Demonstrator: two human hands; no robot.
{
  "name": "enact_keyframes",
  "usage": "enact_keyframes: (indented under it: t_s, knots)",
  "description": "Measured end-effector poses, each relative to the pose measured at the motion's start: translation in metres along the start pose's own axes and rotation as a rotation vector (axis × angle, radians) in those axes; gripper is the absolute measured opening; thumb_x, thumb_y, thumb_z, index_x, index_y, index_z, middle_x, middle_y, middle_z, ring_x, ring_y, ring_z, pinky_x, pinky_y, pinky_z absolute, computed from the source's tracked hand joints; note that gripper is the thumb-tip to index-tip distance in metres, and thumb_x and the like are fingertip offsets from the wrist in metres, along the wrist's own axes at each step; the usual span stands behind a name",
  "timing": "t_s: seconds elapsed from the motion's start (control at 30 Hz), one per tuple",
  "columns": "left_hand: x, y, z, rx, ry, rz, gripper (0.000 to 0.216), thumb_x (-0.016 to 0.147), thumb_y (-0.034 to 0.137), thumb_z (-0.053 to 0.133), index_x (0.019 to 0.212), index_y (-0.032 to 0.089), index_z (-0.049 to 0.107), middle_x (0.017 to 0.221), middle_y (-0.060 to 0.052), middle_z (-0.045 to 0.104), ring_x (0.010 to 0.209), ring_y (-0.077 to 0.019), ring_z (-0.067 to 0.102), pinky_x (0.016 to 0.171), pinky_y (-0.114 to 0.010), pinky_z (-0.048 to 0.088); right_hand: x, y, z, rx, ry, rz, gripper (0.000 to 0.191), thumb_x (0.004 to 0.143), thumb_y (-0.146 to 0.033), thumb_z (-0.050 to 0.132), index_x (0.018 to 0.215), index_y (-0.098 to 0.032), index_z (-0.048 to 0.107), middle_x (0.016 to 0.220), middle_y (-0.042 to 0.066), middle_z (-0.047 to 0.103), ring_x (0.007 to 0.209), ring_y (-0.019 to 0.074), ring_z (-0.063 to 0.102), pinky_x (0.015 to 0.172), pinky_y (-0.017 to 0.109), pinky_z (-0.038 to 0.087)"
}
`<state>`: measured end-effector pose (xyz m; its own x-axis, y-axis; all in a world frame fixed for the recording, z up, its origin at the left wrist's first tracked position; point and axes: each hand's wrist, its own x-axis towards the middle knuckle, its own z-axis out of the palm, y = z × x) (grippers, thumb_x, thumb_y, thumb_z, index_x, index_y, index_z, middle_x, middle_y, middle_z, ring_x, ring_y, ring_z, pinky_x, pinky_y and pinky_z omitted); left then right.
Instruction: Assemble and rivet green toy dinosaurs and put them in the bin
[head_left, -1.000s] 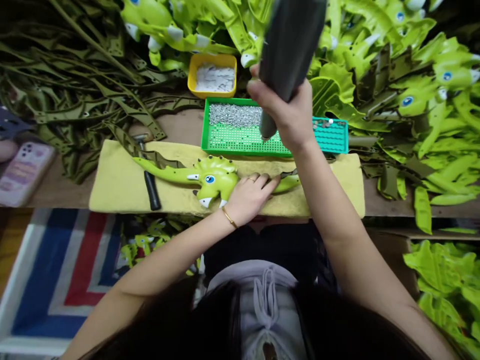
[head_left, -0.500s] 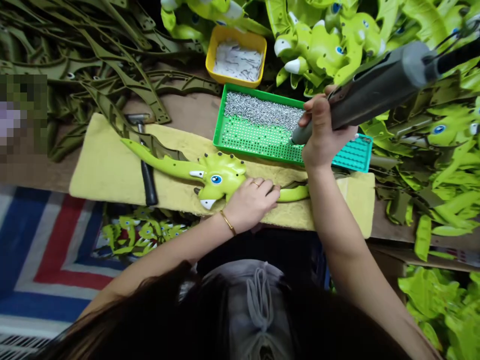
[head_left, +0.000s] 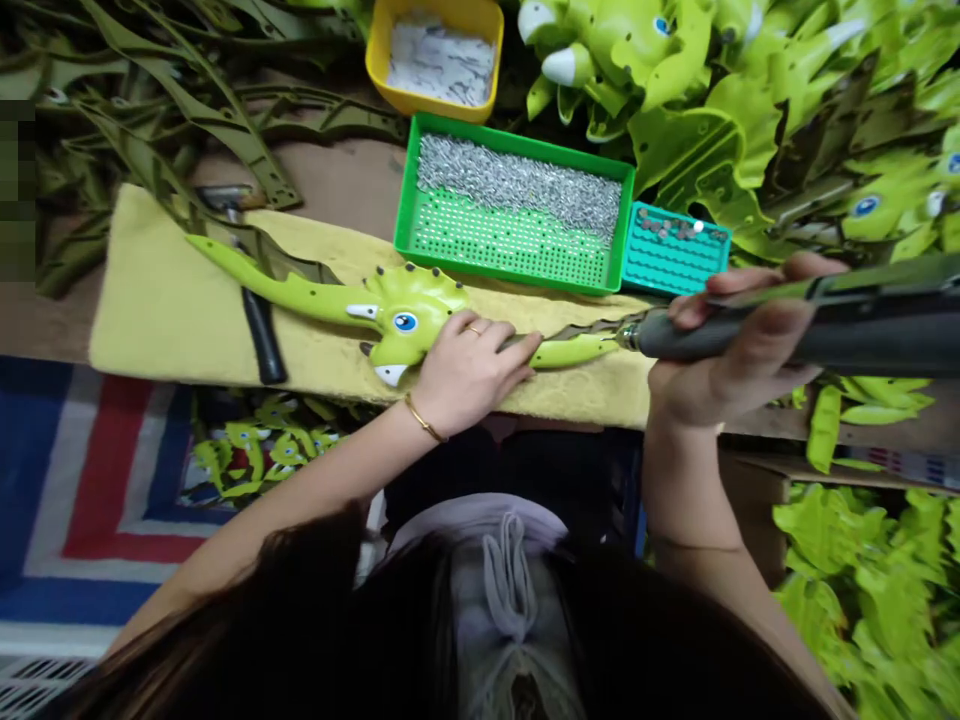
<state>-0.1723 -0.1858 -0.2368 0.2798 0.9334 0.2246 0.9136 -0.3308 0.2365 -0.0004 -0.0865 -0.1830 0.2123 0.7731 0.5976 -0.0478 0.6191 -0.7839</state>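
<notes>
My left hand (head_left: pixel 472 370) grips a lime-green plastic dinosaur-head toy (head_left: pixel 418 300) with a long curved arm on each side; it lies on a yellow cloth pad (head_left: pixel 165 310). The palm covers part of the head and the start of the right arm. In my right hand (head_left: pixel 739 350) is a dark grey electric screwdriver (head_left: pixel 847 325), held level. Its tip is at the end of the toy's right arm; whether a screw sits there is too small to make out. A hammer (head_left: pixel 259 320) lies on the pad, partly under the toy's left arm.
A green perforated tray (head_left: pixel 517 262) of small screws stands behind the pad, beside a teal ridged tray (head_left: pixel 671 262). Farther back is a yellow bin (head_left: pixel 379 75) with pale pieces. Olive parts (head_left: pixel 247 140) heap up at left, lime-green parts (head_left: pixel 862 590) at right.
The screwdriver has swung from over the screw tray down to the right end of the toy. My left hand keeps its hold, and the whole view has shifted slightly.
</notes>
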Motion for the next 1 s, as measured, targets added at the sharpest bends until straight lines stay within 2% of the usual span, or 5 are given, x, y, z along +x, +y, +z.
enact_keyframes:
  t_s: [0.17,0.53,0.67,0.8,1.0]
  knots:
    - [0.002,0.000,0.001,-0.027,-0.031,-0.018,0.033,0.094,0.039,0.051,0.119,0.022,0.064,0.104,-0.009,0.069,0.089,-0.0231,0.061,0.086,-0.044,0.041,-0.021,0.008,-0.017,-0.129,-0.007,-0.048,0.033,0.083,-0.063,0.051,0.106,-0.041,0.056,0.078,-0.004,0.053,0.044,0.0067,0.042,0.040,0.026,0.039]
    - [0.002,0.000,0.000,-0.001,0.030,0.023,0.032,0.094,0.036,0.052,0.117,0.019,0.065,0.100,-0.008,0.069,0.085,-0.0226,0.061,0.083,-0.042,0.042,-0.024,0.013,-0.015,0.054,-0.130,-0.002,0.032,0.074,-0.050,0.071,0.101,-0.036,0.064,0.065,-0.006,0.052,0.046,0.0075,0.048,0.041,0.022,0.040]
    - [0.005,0.002,0.001,-0.024,0.062,0.011,0.030,0.093,0.035,0.053,0.112,0.016,0.065,0.096,-0.010,0.070,0.083,-0.0224,0.062,0.082,-0.042,0.044,0.003,0.016,0.015,0.121,-0.058,0.042,0.023,0.079,-0.044,0.068,0.100,-0.034,0.066,0.076,-0.006,0.064,0.045,0.0052,0.047,0.040,0.022,0.038]
    - [0.006,-0.001,-0.003,-0.033,0.017,0.044,0.027,0.094,0.032,0.050,0.105,0.013,0.065,0.100,-0.012,0.069,0.089,-0.0228,0.062,0.090,-0.044,0.046,0.025,0.056,0.058,-0.026,0.104,-0.046,0.038,0.080,-0.062,0.059,0.100,-0.030,0.058,0.080,-0.002,0.061,0.047,0.0071,0.047,0.044,0.027,0.042]
    - [-0.001,-0.013,-0.007,0.020,0.033,0.055,0.025,0.094,0.027,0.051,0.116,0.023,0.062,0.097,-0.004,0.070,0.095,-0.0204,0.062,0.106,-0.053,0.036,0.020,0.098,0.069,-0.399,0.003,-0.051,0.057,0.090,-0.069,0.028,0.128,-0.030,0.045,0.087,0.004,0.057,0.051,0.0099,0.049,0.051,0.032,0.047]
